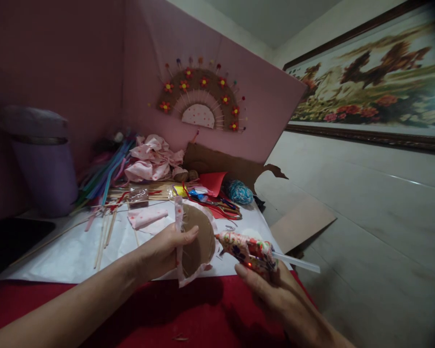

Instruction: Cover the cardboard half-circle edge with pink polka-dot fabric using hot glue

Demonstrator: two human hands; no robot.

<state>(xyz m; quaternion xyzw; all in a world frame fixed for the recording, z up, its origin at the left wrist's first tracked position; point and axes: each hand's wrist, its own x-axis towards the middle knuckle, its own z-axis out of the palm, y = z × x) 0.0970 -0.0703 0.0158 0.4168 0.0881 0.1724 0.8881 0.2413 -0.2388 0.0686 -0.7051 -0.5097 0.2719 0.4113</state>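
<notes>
Left hand [163, 251]: closed round the edge of a cardboard disc [197, 239], thumb across its front face, fingers behind; holds it upright, just above the near worktop edge.
Cardboard disc: round, plain brown, flat; face turned toward the right hand; pink patterned fabric [179, 227] wrapped along its left rim and hanging out below, with a pale edge showing round the right rim too.
Right hand [275, 290]: curled shut on a glue gun [248, 249], grip from below; palm side hidden, finger detail unclear.
Glue gun: body covered in floral red-and-white wrap, small red light near the grip; nozzle pointing left, tip just beside the disc's right rim, contact not clear; clear glue stick [297, 262] sticking out the back to the right.
Worktop [76, 251]: white sheet on top, red cloth [159, 314] over the near edge under both forearms.
Behind the disc: pink fabric strip [147, 216] flat on the sheet; bamboo skewers [105, 232] scattered left; bunched pink fabric pile [152, 162]; colored sticks bundle [105, 176]; red paper [213, 182]; blue yarn ball [240, 192]; scissors [224, 207], partly hidden.
Back: pink board [210, 72] with a brown half-round fan decoration [201, 99], red flowers and pins round it.
Far left: purple bin [43, 154], lidded.
Right: framed picture [377, 77] on the wall.
</notes>
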